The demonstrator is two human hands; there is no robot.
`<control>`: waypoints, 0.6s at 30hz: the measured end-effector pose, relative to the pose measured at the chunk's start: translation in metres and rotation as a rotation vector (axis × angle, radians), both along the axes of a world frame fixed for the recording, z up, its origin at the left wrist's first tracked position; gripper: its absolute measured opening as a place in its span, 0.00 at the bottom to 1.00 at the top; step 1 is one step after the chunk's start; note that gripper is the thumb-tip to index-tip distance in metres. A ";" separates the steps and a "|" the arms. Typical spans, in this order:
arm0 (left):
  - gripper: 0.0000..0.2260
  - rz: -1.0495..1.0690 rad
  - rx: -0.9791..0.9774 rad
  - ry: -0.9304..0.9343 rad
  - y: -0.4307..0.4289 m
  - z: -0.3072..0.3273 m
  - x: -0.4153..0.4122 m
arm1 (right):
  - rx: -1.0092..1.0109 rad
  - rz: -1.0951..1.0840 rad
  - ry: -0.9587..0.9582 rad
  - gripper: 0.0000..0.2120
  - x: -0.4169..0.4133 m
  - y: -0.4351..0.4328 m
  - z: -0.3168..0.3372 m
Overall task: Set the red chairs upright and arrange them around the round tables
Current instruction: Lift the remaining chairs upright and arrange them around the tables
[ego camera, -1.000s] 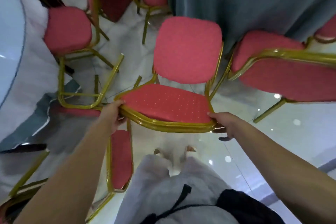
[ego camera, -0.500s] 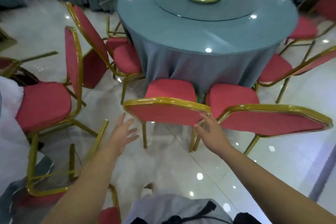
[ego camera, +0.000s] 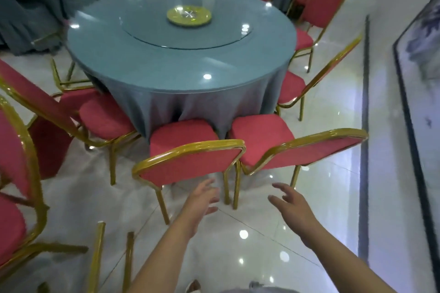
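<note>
A red chair with a gold frame (ego camera: 190, 164) stands upright just in front of me, its seat tucked against the round table (ego camera: 181, 66) draped in blue-grey cloth. A second red chair (ego camera: 300, 152) stands upright beside it on the right. My left hand (ego camera: 202, 200) hovers below the first chair's backrest, fingers spread, holding nothing. My right hand (ego camera: 290, 204) is open too, apart from both chairs. More red chairs ring the table, at the left (ego camera: 104, 116) and at the right (ego camera: 290, 85).
A glass turntable with a yellow-green dish (ego camera: 188, 16) sits on the table. Upturned gold chair legs (ego camera: 97, 252) stick up at lower left, beside another red chair (ego camera: 14, 173). A dark-framed wall panel (ego camera: 419, 93) runs along the right. Glossy white floor lies between.
A second ago both hands gripped the chair's backrest while it was tipped. The chair now stands upright at the table and both hands have let go and pulled back.
</note>
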State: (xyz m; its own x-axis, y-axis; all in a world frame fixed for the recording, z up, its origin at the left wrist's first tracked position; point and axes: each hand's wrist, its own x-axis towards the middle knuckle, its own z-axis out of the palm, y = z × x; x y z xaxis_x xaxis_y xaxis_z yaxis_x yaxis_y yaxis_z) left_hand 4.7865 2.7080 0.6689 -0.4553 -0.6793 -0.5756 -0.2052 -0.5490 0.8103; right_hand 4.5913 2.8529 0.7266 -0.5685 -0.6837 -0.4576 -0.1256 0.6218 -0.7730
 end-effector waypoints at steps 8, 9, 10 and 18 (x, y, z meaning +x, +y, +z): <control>0.13 -0.316 -0.083 0.083 0.045 0.033 -0.141 | -0.164 -0.378 -0.025 0.11 -0.098 0.076 0.011; 0.13 -0.330 -0.089 0.091 0.055 0.038 -0.160 | -0.184 -0.404 -0.031 0.11 -0.114 0.085 0.010; 0.13 -0.346 -0.094 0.096 0.065 0.043 -0.181 | -0.203 -0.428 -0.041 0.11 -0.129 0.095 0.009; 0.12 -0.449 -0.151 0.083 0.140 0.071 -0.353 | -0.304 -0.569 -0.130 0.10 -0.279 0.180 0.004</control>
